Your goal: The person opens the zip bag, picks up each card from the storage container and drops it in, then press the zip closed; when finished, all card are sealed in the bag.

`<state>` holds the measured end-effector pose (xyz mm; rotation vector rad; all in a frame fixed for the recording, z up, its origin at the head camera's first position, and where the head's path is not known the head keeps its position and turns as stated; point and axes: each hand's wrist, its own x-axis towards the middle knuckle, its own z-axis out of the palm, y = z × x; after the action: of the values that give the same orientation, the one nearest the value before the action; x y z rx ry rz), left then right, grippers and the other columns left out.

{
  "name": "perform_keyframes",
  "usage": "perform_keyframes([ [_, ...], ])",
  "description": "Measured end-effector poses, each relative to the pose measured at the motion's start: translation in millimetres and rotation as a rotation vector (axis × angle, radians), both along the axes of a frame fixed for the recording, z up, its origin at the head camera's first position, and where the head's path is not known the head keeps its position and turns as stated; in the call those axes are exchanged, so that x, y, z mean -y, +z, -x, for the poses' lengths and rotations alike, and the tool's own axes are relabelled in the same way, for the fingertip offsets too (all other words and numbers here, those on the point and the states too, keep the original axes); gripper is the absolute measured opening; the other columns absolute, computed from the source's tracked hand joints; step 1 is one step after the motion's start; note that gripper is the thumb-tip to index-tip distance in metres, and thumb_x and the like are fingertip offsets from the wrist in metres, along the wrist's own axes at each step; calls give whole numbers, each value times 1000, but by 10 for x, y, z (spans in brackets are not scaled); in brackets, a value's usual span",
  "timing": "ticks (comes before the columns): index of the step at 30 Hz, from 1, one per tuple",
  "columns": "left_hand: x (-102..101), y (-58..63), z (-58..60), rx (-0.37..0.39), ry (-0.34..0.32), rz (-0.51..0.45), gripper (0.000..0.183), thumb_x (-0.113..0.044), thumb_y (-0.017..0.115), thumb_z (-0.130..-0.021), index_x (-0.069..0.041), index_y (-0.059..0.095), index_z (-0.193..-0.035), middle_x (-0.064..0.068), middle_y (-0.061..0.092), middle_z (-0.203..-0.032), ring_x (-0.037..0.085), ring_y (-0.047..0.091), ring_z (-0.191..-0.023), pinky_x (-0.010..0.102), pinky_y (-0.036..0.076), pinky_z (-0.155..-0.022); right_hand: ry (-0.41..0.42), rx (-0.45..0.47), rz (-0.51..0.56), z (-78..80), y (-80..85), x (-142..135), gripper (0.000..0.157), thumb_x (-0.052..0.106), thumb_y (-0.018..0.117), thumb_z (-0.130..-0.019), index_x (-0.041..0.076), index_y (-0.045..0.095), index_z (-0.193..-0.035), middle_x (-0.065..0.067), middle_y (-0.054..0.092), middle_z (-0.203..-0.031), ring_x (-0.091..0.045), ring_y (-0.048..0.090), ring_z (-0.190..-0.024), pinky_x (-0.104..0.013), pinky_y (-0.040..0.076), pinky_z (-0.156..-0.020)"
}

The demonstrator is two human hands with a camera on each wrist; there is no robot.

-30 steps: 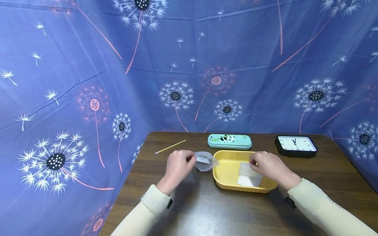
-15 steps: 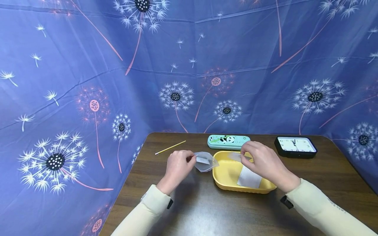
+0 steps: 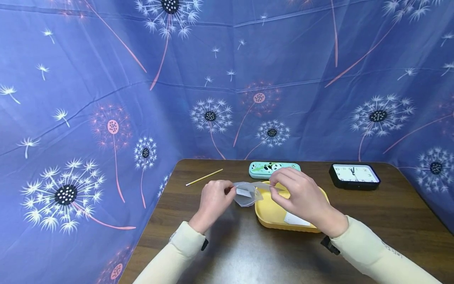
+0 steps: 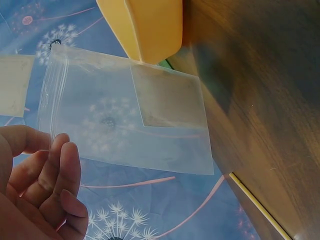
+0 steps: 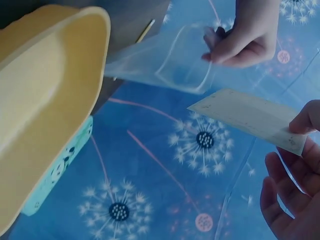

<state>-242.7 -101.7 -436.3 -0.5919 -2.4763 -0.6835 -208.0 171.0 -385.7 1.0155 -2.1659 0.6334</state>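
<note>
My left hand (image 3: 215, 200) pinches the mouth edge of a clear zip bag (image 4: 100, 110) left of the yellow basin. One pale paper slip (image 4: 170, 97) lies inside the bag near its bottom. Between thumb and fingers, my right hand (image 3: 303, 195) holds another pale paper slip (image 5: 250, 117) by one end. That slip's free end points at the bag's open mouth, close to it in the right wrist view. Another white slip (image 3: 296, 219) lies in the yellow basin (image 3: 269, 215), partly hidden by the right hand.
Behind the basin lies a teal panda pencil case (image 3: 259, 170). A black-framed clock (image 3: 354, 176) stands at the back right. On the left, a yellow pencil (image 3: 204, 177) rests on the brown table (image 3: 241, 256). Blue dandelion cloth (image 3: 227, 79) hangs behind.
The right hand has lifted a slip out of the basin and carried it left toward the bag. The left hand and bag have stayed put.
</note>
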Motion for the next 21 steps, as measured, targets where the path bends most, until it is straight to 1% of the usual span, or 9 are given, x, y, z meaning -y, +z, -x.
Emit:
perform_keyframes([
  [5, -4, 14, -5, 0, 4, 1, 13, -11, 74, -86, -20, 80, -78, -13, 63, -64, 4, 52, -56, 29, 42, -54, 33, 0, 2, 8, -44, 107, 6, 12, 64, -88, 16, 67, -92, 4, 67, -100, -18, 65, -100, -40, 55, -85],
  [10, -11, 27, -13, 4, 3, 1, 13, -12, 74, -87, -20, 79, -78, -14, 62, -63, 3, 52, -55, 28, 42, -53, 28, 45, -17, 46, -151, 174, 7, 11, 69, -87, 16, 67, -91, 2, 67, -105, -18, 64, -100, -39, 54, -88],
  [16, -12, 43, -20, 10, 5, 3, 13, -11, 74, -87, -20, 79, -78, -14, 61, -62, 4, 51, -55, 29, 41, -53, -5, 64, -26, 130, -321, 249, 12, 10, 75, -85, 17, 67, -86, -2, 66, -110, -21, 62, -102, -41, 54, -88],
  [21, -11, 42, -31, 31, 6, 10, 12, -12, 74, -88, -19, 80, -80, -13, 63, -64, 3, 52, -55, 28, 42, -54, -53, 66, -36, 212, -459, 317, 14, 9, 79, -82, 16, 68, -81, -4, 66, -111, -25, 63, -104, -43, 54, -87],
])
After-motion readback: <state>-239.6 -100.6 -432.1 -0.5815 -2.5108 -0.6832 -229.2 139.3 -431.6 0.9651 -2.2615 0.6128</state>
